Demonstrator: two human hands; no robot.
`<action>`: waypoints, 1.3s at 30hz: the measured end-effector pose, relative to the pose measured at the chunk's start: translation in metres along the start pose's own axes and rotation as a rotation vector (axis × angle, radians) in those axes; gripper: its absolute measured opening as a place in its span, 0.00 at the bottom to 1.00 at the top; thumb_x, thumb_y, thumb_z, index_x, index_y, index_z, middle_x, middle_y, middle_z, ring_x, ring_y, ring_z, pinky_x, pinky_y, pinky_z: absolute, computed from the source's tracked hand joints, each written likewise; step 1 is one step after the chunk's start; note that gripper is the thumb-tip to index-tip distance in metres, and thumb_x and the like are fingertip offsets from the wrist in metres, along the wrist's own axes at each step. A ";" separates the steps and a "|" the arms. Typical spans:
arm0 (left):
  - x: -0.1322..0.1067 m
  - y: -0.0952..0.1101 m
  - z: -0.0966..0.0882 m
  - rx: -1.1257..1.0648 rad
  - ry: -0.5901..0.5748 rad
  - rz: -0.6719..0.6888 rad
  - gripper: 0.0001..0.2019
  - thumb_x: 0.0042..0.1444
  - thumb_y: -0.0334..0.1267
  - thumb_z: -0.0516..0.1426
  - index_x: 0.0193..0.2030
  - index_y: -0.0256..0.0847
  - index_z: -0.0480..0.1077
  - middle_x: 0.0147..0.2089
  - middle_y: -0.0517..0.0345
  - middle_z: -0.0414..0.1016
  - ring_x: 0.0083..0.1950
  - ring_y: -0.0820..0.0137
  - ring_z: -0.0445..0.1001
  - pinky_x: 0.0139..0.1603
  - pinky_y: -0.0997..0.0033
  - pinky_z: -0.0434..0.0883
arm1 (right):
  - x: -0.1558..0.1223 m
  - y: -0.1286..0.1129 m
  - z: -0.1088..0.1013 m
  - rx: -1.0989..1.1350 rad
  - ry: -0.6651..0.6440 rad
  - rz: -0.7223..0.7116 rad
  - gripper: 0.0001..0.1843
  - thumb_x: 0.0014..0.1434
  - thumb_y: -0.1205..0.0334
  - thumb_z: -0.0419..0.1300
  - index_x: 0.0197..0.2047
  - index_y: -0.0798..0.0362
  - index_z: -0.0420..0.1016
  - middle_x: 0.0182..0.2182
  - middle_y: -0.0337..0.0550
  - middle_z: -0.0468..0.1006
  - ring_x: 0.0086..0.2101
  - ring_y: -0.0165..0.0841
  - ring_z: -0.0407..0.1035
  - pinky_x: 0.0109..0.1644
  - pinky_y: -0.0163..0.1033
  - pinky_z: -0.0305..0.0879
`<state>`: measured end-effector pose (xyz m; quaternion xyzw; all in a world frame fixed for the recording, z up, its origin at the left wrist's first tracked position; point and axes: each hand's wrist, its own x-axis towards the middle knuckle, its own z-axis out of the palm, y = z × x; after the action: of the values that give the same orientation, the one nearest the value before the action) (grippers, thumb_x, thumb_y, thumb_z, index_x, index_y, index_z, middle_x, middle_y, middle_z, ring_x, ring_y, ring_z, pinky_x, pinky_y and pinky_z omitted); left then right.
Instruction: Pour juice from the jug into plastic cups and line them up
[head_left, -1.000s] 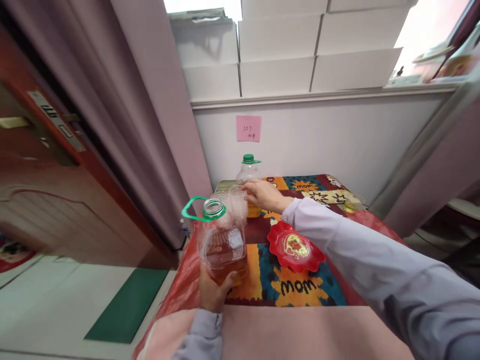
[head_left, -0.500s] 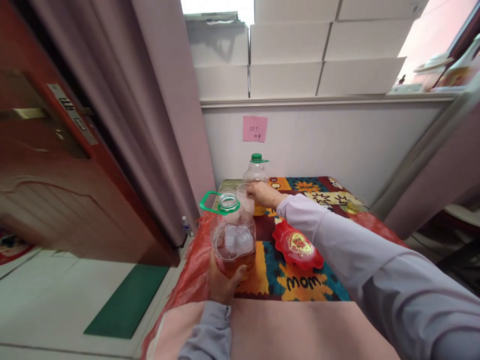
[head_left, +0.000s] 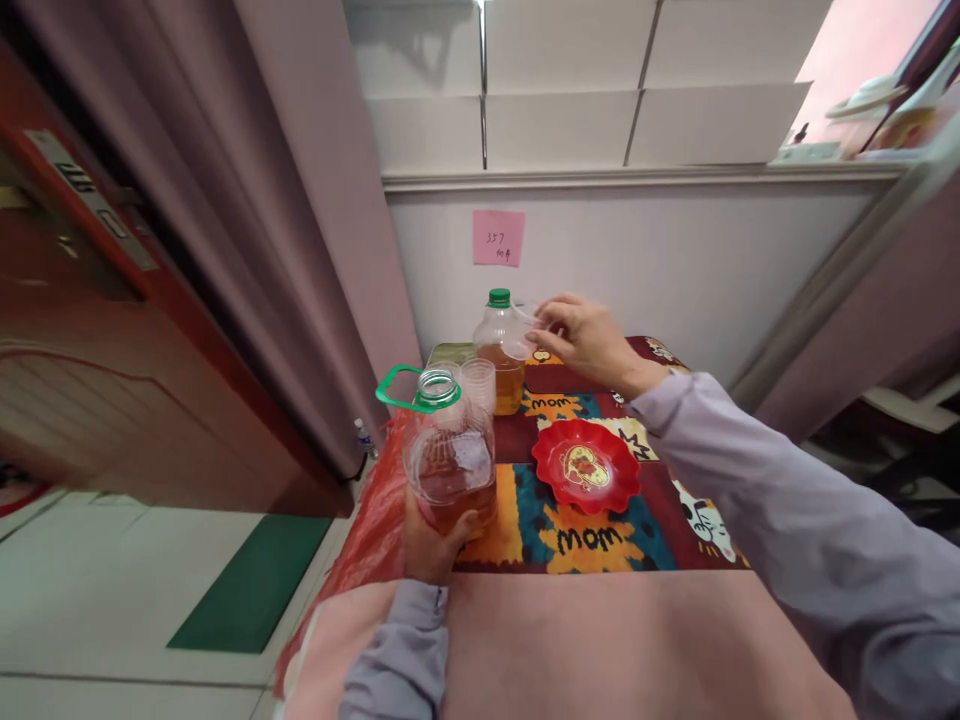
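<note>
At the near left of the table (head_left: pixel 675 520), my left hand (head_left: pixel 431 535) wraps the jug (head_left: pixel 450 460), fingers curled; farther back my right hand (head_left: pixel 589 340) pinches a clear cup (head_left: pixel 519 335) by its rim. I'd grip lightly, jug upright.

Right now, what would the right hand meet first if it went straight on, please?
Pointing left with a clear cup, the right hand would likely meet the green-capped bottle first; depth is unclear.

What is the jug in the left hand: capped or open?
Open. The jug in the left hand shows a bare round mouth, with no cap on it.
</note>
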<state>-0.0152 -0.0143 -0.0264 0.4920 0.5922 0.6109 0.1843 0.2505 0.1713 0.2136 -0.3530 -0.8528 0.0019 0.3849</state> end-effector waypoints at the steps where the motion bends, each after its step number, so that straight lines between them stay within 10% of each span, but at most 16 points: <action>1: 0.001 -0.001 -0.001 0.002 0.000 -0.012 0.50 0.48 0.63 0.74 0.72 0.41 0.66 0.56 0.41 0.85 0.56 0.43 0.86 0.59 0.39 0.82 | -0.019 0.006 -0.008 -0.023 -0.003 0.022 0.10 0.71 0.56 0.68 0.39 0.51 0.83 0.49 0.49 0.84 0.39 0.37 0.77 0.50 0.42 0.73; 10: 0.008 -0.003 -0.001 0.021 0.041 -0.074 0.44 0.40 0.62 0.76 0.58 0.42 0.68 0.49 0.45 0.85 0.49 0.46 0.86 0.53 0.40 0.83 | -0.193 0.044 0.044 -0.212 -0.259 0.326 0.05 0.70 0.60 0.68 0.40 0.49 0.84 0.58 0.55 0.84 0.45 0.43 0.83 0.49 0.46 0.78; 17: 0.009 0.004 0.000 0.042 0.082 -0.040 0.43 0.41 0.61 0.75 0.60 0.42 0.69 0.53 0.43 0.84 0.57 0.43 0.84 0.63 0.36 0.78 | -0.206 0.032 0.053 -0.252 -0.245 0.288 0.14 0.71 0.57 0.67 0.58 0.46 0.85 0.68 0.57 0.80 0.56 0.52 0.81 0.59 0.56 0.76; 22: 0.007 0.003 0.000 0.029 0.059 -0.027 0.40 0.47 0.61 0.74 0.60 0.41 0.68 0.53 0.46 0.83 0.56 0.47 0.83 0.62 0.40 0.79 | -0.226 0.036 0.043 -0.251 0.081 0.523 0.30 0.74 0.42 0.61 0.71 0.49 0.76 0.67 0.60 0.79 0.62 0.55 0.77 0.60 0.53 0.75; 27: 0.011 -0.002 -0.008 0.072 0.058 -0.021 0.39 0.44 0.60 0.76 0.56 0.42 0.70 0.50 0.47 0.84 0.52 0.47 0.84 0.59 0.39 0.80 | -0.247 0.054 0.050 -0.186 0.101 0.934 0.26 0.74 0.44 0.56 0.60 0.53 0.82 0.47 0.58 0.88 0.47 0.53 0.83 0.51 0.50 0.76; 39: 0.014 -0.010 -0.020 0.146 0.084 -0.057 0.35 0.37 0.61 0.77 0.48 0.46 0.76 0.46 0.47 0.84 0.50 0.42 0.82 0.56 0.37 0.81 | -0.258 0.057 0.080 -0.026 0.049 0.996 0.17 0.66 0.60 0.59 0.53 0.50 0.85 0.41 0.50 0.90 0.42 0.47 0.85 0.49 0.45 0.74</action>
<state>-0.0413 -0.0115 -0.0263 0.4608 0.6562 0.5808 0.1402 0.3497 0.0802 -0.0274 -0.7222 -0.5711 0.1665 0.3529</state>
